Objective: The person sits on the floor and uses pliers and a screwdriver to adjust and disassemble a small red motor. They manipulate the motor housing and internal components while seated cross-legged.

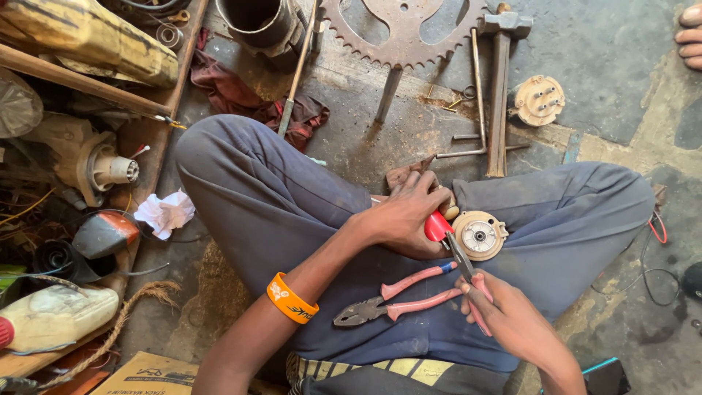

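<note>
1. Here, the person sits cross-legged on the floor (pixel 409 139). The left hand (pixel 406 219) is closed around a red-handled tool (pixel 437 225), its tip aimed at a round metal disc (pixel 479 235) resting on the lap at about 3 o'clock from that hand.
2. The right hand (pixel 504 314), at 5 o'clock from the disc, is curled around a second pink-handled tool (pixel 479 311); the grip looks firm, though the fingers hide how it is held.
3. The step in hand seems to be working at the disc's hub with both tools. By my reading, the next move calls for a steady disc and careful aim, since it lies loose on cloth.
4. Pink pliers (pixel 391 301) lie on the lap at 7 o'clock from the disc, untouched.
5. At 12 o'clock on the floor sit a rusty sprocket (pixel 402 33), a hammer (pixel 499 88) and a small round cap (pixel 539 100).
6. Hard to make out: the working ends of both held tools, and the clutter at 9 o'clock. Someone's toes (pixel 691 36) are cut off at the top right.
</note>
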